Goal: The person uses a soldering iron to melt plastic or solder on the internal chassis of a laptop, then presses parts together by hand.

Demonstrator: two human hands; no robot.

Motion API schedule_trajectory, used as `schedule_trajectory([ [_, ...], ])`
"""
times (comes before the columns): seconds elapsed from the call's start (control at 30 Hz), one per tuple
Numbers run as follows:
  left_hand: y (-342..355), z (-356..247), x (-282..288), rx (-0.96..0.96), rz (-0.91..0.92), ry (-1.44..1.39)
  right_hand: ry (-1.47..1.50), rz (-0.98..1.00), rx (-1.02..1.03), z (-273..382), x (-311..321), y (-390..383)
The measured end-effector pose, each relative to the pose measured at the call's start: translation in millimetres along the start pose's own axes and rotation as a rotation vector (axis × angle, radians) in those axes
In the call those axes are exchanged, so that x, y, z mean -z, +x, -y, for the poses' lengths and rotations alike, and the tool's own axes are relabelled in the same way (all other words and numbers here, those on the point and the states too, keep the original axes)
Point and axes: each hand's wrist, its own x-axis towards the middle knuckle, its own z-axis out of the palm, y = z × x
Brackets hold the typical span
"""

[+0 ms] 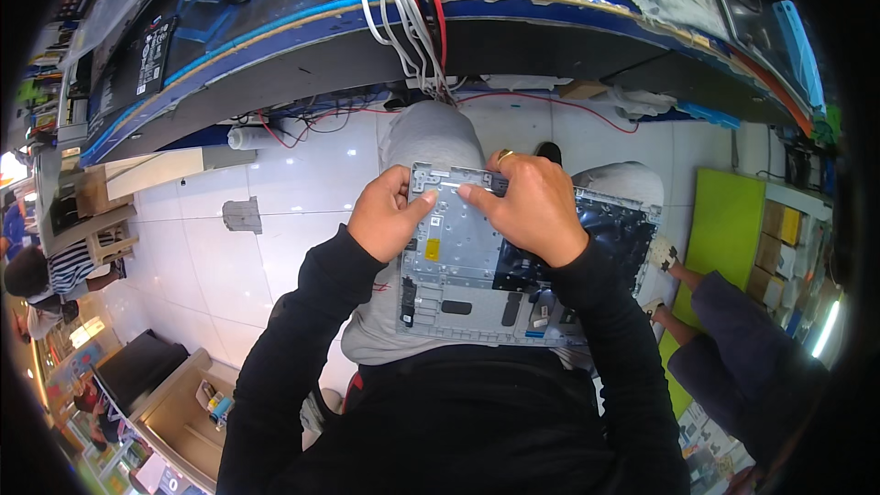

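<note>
Both hands meet on a laptop base panel (458, 266) lying flat across my grey-trousered lap (431, 133), long axis running left to right. I see my left hand (390, 215) pinching its far left corner, fingers clamped on the edge. My right hand (532, 206) presses fingertips on the far rim. Panel is thin silvery metal, rectangular, with dark slots and a black film patch (605, 229).
</note>
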Motion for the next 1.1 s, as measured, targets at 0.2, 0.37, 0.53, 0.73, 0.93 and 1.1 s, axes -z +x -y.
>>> schedule_trajectory([
  [0.2, 6.7, 0.2, -10.7, -0.164, -0.021, -0.180, -0.003, -0.017, 0.014, -5.6, -8.9, -0.8],
  [0.37, 10.4, -24.1, -10.8, -0.218, -0.032, 0.076, 0.001, -0.098, 0.038, -14.5, 0.3, -7.1],
  [0.53, -15.5, -73.8, -28.9, -0.243, -0.126, 0.201, -0.122, -0.182, 0.309, -9.6, 84.6, -31.0],
  [0.73, -39.4, -109.7, -19.1, -0.258, -0.167, 0.169, 0.216, -0.357, 0.412, 54.6, 260.3, -50.8],
  [0.93, -25.4, -88.2, -15.4, -0.226, -0.131, 0.050, 1.079, -0.495, 0.224, 43.8, 398.3, 91.6],
  [1.1, -20.4, -95.9, -1.3, -0.219, -0.133, 0.039, 0.995, -0.626, 0.002, -43.1, 526.5, 286.9],
])
